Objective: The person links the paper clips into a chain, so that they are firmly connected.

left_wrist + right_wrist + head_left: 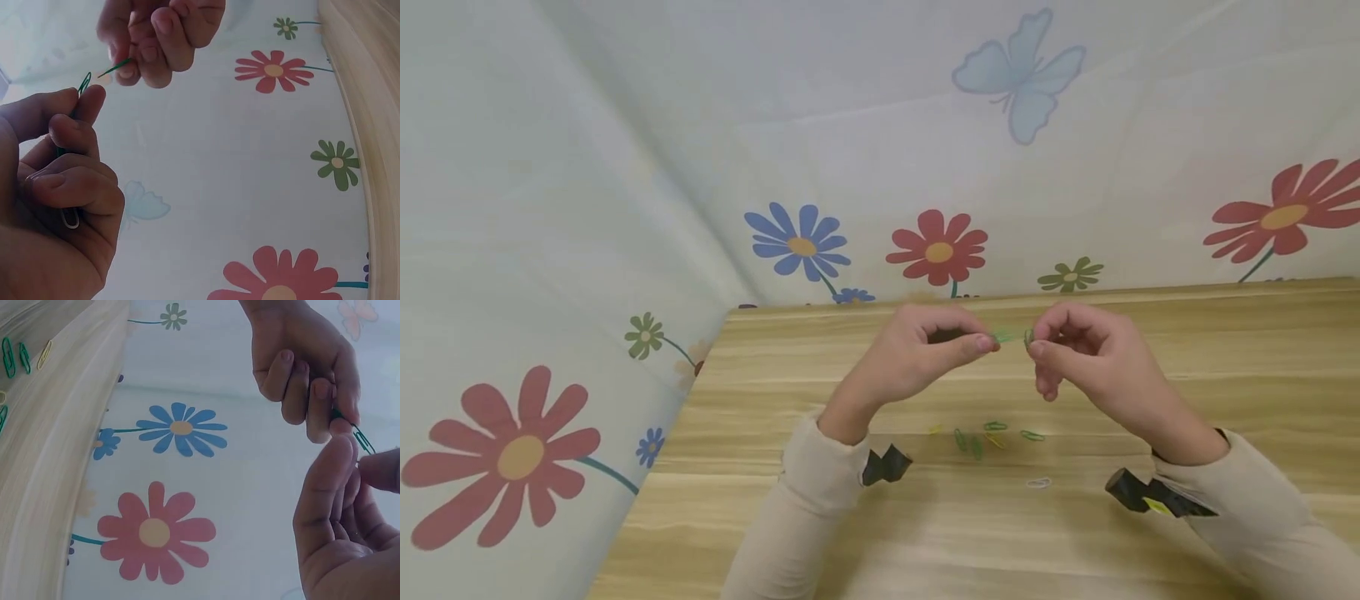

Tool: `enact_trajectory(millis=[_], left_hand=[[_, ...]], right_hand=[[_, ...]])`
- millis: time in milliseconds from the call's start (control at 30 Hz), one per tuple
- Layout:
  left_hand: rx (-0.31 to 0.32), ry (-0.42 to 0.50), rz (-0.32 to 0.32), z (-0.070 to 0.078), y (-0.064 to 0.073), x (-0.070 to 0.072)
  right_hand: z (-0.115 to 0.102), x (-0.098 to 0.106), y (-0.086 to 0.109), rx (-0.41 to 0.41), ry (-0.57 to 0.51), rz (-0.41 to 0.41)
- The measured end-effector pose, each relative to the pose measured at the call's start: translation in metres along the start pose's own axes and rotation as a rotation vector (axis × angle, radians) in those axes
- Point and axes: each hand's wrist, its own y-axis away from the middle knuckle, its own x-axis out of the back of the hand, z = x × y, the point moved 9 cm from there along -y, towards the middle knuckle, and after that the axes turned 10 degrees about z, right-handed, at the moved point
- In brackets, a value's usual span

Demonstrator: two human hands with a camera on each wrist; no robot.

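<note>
In the head view both hands are raised over the wooden table, fingertips facing each other across a small gap. My left hand (917,354) pinches a green paper clip (85,81), whose looped end sticks out past thumb and forefinger. Below that hand's curled fingers a pale paper clip end (70,219) shows against the palm; what links it to the green one is hidden. Between thumb and forefinger my right hand (1097,354) holds another green paper clip (114,67), its end directed at the left hand's clip.
Several loose green paper clips (960,440) lie on the table (737,400) below the hands, with yellow paper clips (994,440) among them. Nearer the body lies a white paper clip (1039,483). A flower-printed curtain (865,150) hangs behind the table.
</note>
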Motion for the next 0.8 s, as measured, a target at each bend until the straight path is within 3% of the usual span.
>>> enact_trajectory(millis=[500, 800], left_hand=[[0.0, 0.017, -0.008, 0.008, 0.004, -0.008], [0.001, 0.059, -0.026, 0.005, 0.002, -0.013]], right_hand=[[-0.023, -0.003, 0.009, 0.188, -0.164, 0.078], [-0.03, -0.006, 0.011, 0.183, -0.183, 0.056]])
